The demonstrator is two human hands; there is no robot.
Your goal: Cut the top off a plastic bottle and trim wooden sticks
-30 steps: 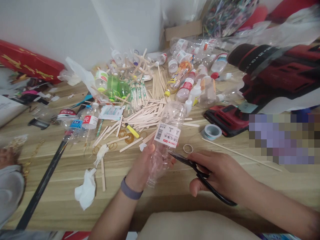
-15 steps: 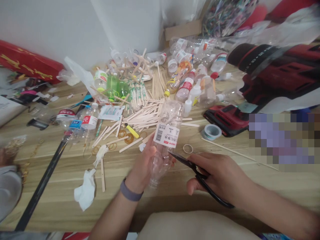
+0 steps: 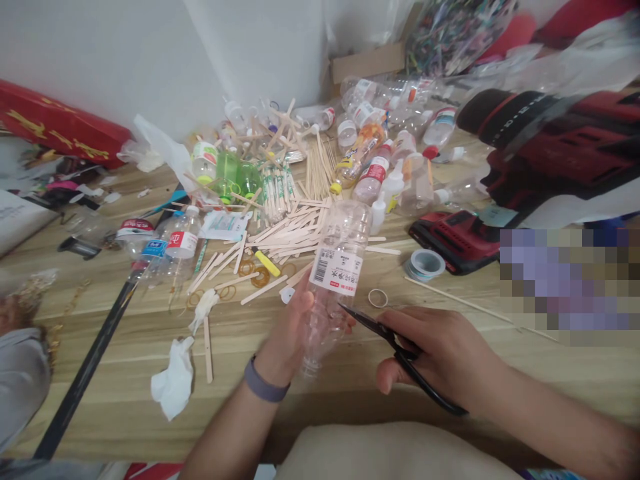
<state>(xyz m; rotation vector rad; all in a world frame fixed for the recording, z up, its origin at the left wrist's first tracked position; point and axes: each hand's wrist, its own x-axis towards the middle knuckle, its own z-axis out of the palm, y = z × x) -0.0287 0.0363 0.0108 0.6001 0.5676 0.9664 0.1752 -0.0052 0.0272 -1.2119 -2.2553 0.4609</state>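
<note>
Little is moving since the earlier frame: only the whole view is drifting slightly rightward. At lower centre, the left hand (image 3: 290, 328) is wrapping its fingers round a clear bottle (image 3: 331, 303), its neck pointing toward the bottom edge. Just right, black scissors (image 3: 366, 323) are pointing at the bottle's side, the right hand's (image 3: 443, 343) fingers gripping their handles. Bracing the bottle firmly, left fingers clear of the tip, should keep cutting controlled.
</note>
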